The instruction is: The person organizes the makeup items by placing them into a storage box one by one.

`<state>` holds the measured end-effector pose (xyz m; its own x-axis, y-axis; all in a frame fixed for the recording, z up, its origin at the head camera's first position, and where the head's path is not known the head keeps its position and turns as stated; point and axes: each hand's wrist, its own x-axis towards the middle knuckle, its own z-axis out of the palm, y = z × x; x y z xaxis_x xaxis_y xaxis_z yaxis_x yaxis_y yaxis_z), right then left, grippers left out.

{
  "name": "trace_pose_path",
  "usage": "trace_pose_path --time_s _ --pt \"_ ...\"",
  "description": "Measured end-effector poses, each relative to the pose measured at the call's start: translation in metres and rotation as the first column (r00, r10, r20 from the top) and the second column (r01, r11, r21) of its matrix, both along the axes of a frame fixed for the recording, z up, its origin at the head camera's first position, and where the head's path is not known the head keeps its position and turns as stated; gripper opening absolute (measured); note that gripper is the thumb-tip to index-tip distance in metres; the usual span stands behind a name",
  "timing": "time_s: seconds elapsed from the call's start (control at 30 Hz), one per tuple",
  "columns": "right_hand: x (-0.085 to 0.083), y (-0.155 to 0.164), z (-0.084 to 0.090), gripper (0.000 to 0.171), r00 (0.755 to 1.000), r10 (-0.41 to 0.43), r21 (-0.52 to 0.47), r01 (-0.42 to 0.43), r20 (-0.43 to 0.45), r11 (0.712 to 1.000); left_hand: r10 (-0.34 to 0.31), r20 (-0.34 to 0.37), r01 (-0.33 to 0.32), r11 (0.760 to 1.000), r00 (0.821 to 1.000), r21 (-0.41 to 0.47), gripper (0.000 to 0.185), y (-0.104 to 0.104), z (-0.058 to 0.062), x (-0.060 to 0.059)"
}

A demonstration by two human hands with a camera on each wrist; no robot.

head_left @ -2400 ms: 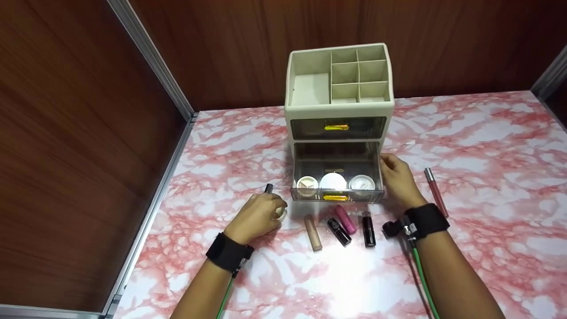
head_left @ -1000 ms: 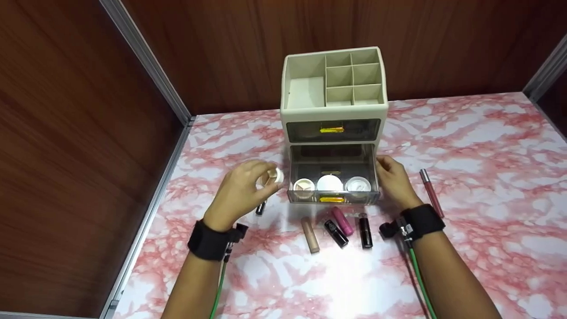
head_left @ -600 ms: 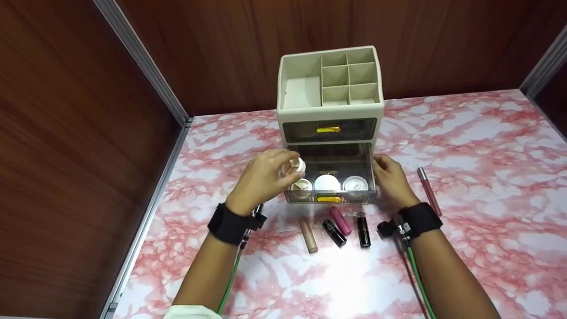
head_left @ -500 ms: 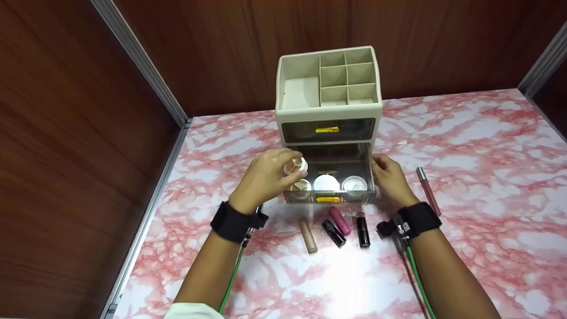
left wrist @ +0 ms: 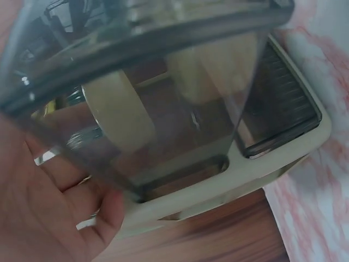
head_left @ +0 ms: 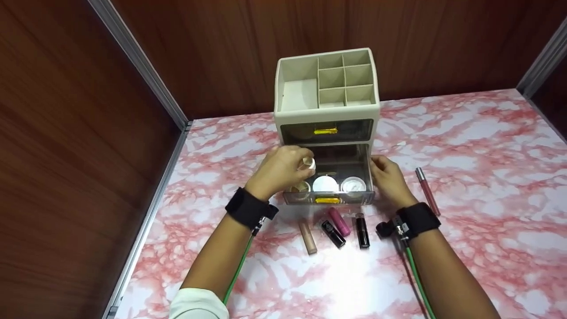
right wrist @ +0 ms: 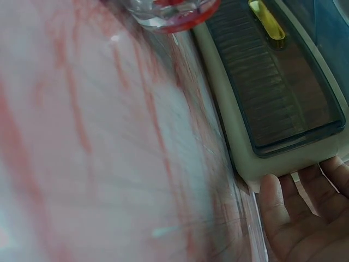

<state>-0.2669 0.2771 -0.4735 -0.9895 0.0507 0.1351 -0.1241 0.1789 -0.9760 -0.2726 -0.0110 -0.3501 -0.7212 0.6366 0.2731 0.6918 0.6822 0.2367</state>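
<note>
In the head view, a cream desktop organizer [head_left: 328,113] stands at the back with its lower clear drawer [head_left: 361,200] pulled out. My left hand [head_left: 279,170] pinches a small round pot [head_left: 310,164] with a white rim and beige sections, over the drawer's left side. Along the drawer front sit a similar sectioned pot [head_left: 302,188], partly behind the hand, a white round pot [head_left: 325,184] and a clear-lidded one [head_left: 354,184]. My right hand [head_left: 390,177] rests its fingers against the organizer's right side; in the right wrist view, its fingertips [left wrist: 112,210] are not shown, only the right fingers [right wrist: 271,199] at the casing's edge.
In front of the drawer lie a beige tube [head_left: 308,238], a black lipstick [head_left: 333,233], a pink tube [head_left: 339,221] and another black tube [head_left: 362,231]. A red lip gloss [head_left: 428,191] lies on the right. Brown panels [head_left: 221,53] stand behind and left.
My left hand has lifted the sectioned pot from the table left of the organizer and carried it right, over the open drawer. The right hand stays at the organizer's side.
</note>
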Motion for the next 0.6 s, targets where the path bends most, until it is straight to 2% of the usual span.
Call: trace_pose_path --time_s 0.27,0.47,0.6 --pt "0.018 -0.008 0.032 0.034 1.000 0.013 0.007 -0.013 0.015 1.000 0.044 -0.179 -0.061 0.994 0.983 -0.089 0.021 0.008 -0.008 -0.003" --pt "0.022 -0.011 0.036 0.035 1.000 0.010 0.015 -0.010 0.013 1.000 0.063 -0.209 -0.091 0.988 0.976 -0.126 0.017 0.010 -0.012 -0.002" --pt "0.021 -0.011 0.035 0.035 1.000 -0.004 0.024 0.003 0.007 1.000 0.074 -0.202 -0.105 0.984 0.976 -0.144 0.017 0.011 -0.016 -0.002"
